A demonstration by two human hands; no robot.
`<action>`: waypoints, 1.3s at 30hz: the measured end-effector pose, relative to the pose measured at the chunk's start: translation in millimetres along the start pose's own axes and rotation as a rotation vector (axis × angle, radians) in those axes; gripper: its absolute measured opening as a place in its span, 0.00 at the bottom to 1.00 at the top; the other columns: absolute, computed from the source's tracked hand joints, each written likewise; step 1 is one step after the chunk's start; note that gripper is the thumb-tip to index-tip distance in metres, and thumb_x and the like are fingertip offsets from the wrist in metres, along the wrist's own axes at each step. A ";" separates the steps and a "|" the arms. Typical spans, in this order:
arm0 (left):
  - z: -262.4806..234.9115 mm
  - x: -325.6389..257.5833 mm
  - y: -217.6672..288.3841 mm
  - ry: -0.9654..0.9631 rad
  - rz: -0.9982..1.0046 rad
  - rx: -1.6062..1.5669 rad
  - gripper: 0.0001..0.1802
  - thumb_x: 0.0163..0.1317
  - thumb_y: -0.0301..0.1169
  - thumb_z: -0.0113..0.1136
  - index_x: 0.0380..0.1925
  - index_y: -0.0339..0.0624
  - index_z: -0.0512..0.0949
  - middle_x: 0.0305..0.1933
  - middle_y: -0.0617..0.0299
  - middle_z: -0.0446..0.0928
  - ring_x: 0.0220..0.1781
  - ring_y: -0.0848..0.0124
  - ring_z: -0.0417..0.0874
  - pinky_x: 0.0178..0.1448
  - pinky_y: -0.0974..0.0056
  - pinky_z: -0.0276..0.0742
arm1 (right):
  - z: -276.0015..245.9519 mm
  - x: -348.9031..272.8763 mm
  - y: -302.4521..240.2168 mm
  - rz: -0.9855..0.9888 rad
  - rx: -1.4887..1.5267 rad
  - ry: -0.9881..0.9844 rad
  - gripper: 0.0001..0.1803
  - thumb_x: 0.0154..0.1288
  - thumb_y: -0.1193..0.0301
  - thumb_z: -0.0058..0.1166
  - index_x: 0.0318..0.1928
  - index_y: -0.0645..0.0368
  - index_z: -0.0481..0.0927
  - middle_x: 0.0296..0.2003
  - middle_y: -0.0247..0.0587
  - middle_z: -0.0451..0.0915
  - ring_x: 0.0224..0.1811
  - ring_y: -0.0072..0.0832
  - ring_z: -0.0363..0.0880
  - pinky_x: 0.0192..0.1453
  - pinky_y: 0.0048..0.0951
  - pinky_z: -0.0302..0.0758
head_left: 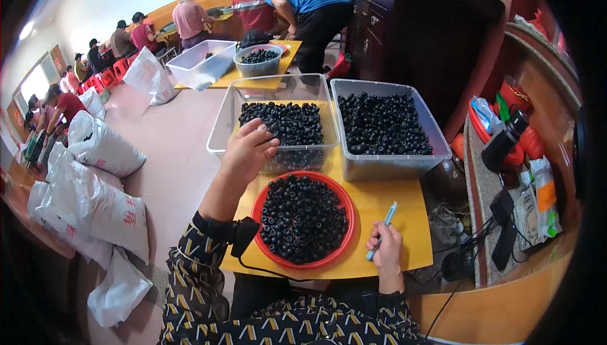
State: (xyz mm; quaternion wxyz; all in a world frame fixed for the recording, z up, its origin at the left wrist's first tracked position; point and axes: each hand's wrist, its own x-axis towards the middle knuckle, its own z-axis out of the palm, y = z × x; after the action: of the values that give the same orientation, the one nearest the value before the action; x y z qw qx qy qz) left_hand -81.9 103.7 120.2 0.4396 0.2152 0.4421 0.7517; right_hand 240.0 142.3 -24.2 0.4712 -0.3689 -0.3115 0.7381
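My left hand (248, 149) hovers over the near left corner of a clear plastic bin (221, 114), its fingers bent and apart, with nothing visible in them. Small round black parts (288, 121), some showing a hole in the middle, cover the floor of that bin. Just below, on the yellow tabletop (404, 218), sits a red round tray (349, 231) heaped with similar black ring-like parts (303, 218). To the right of the tray, my right hand (387, 250) is closed around a light blue pen-shaped tool (390, 213), its pale tip pointing up and away.
A second clear bin (389, 167), fuller of black parts, stands to the right. White sacks (104, 199) line the left floor. Cables and a black bottle (504, 139) are at right. Beyond are another table with a tub (259, 67) and a bending person (310, 13).
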 end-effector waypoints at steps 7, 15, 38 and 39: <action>-39.1 -41.8 -79.0 -0.098 0.015 0.747 0.09 0.53 0.26 0.58 0.34 0.33 0.78 0.28 0.64 0.76 0.29 0.76 0.75 0.34 0.71 0.71 | 1.3 2.0 5.6 -0.044 -0.157 -0.067 0.08 0.66 0.71 0.43 0.37 0.65 0.69 0.20 0.34 0.67 0.15 0.16 0.61 0.17 0.19 0.60; -44.5 -47.1 -107.8 -0.240 0.568 1.526 0.12 0.42 0.22 0.58 0.32 0.37 0.78 0.30 0.49 0.72 0.36 0.51 0.74 0.41 0.55 0.71 | 5.9 1.4 1.6 -0.060 -0.251 -0.086 0.08 0.66 0.72 0.42 0.37 0.66 0.68 0.20 0.34 0.68 0.15 0.16 0.62 0.17 0.18 0.61; -40.8 -97.6 -112.3 -0.112 0.035 0.402 0.10 0.54 0.22 0.60 0.38 0.36 0.76 0.27 0.69 0.75 0.29 0.82 0.72 0.33 0.76 0.70 | 3.3 0.5 2.1 -0.044 -0.322 -0.078 0.07 0.66 0.71 0.43 0.37 0.64 0.69 0.19 0.34 0.68 0.14 0.15 0.62 0.16 0.18 0.61; -39.6 -103.0 -109.7 -0.114 -0.009 0.326 0.11 0.54 0.22 0.60 0.39 0.36 0.76 0.27 0.69 0.75 0.29 0.82 0.72 0.33 0.75 0.70 | 3.1 0.6 1.3 -0.028 -0.314 -0.074 0.07 0.65 0.71 0.43 0.37 0.64 0.69 0.19 0.34 0.68 0.14 0.15 0.62 0.15 0.18 0.61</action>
State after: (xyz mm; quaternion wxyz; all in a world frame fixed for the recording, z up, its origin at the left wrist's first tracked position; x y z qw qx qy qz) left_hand -4.8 21.7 12.8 0.4265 0.3241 0.5334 0.6546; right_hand 236.6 142.0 -23.8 0.4061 -0.4061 -0.4456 0.6867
